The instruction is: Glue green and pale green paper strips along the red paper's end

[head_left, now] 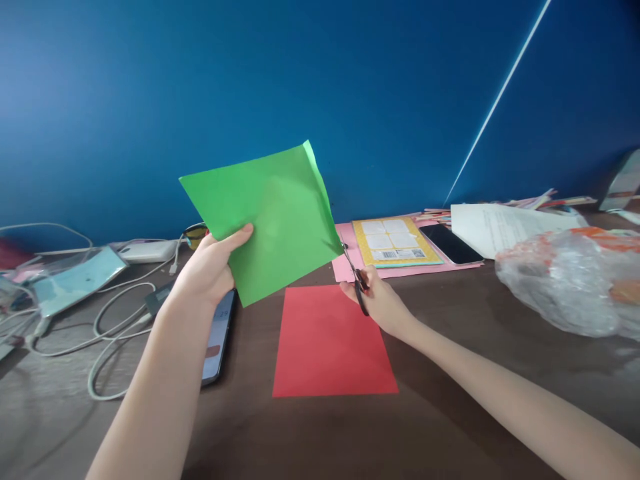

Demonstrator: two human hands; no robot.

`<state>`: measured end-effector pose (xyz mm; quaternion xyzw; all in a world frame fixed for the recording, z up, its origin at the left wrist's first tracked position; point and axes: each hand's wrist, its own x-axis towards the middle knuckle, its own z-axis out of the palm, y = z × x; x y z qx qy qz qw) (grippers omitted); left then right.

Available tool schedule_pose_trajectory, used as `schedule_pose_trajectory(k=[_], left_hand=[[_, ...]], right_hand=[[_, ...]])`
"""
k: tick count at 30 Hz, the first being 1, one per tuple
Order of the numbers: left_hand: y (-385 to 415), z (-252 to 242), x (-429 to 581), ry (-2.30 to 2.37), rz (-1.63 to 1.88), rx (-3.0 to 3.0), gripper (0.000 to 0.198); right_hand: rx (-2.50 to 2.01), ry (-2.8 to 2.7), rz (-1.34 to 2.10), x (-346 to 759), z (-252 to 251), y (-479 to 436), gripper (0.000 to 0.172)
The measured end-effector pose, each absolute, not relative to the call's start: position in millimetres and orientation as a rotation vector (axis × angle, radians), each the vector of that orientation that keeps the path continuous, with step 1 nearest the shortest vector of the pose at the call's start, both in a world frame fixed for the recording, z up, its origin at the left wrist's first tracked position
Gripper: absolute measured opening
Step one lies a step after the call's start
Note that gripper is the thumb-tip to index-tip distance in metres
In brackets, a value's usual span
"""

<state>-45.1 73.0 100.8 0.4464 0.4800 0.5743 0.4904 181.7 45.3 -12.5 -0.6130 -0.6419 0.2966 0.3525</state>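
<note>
A green sheet of paper (280, 213) is held up above the table, tilted, with a narrow strip along its right edge bent back. My left hand (207, 267) pinches its lower left side, thumb on the front and fingers behind. Scissors (361, 293) with dark handles are in my right hand (383, 300), fingers wrapped round the handles. Their blades meet the sheet's lower right corner; whether the blades are apart is too small to tell. Flat on the table beneath lies a red sheet of paper (333, 347), its top edge partly behind the green sheet and right hand.
A lit phone (219, 343) lies beside my left wrist, with white cables (107, 333) further left. Behind on the right are a yellow packet (393, 241) on pink paper, a dark phone (451, 244), a printed sheet (500, 230) and a clear plastic bag (560, 283). A blue wall (320, 80) stands behind.
</note>
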Motion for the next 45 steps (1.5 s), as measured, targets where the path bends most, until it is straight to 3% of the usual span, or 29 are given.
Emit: schedule_pose_trajectory(k=[13, 24, 45], left_hand=[[65.5, 103.4, -36.5, 1.127, 1.374, 1.095, 0.026], [65.6, 104.4, -38.5, 1.172, 1.364, 1.046, 0.024], [75.6, 94.3, -45.4, 1.209, 1.371, 1.091, 0.026]], right_hand=[[-1.491, -1.568, 0.840, 177.9, -16.1, 43.4, 0.028], [-1.090, -1.466, 1.289, 174.9, -1.0, 35.2, 0.035], [-1.118, -1.445, 1.265, 176.8, -3.9, 36.4, 0.038]])
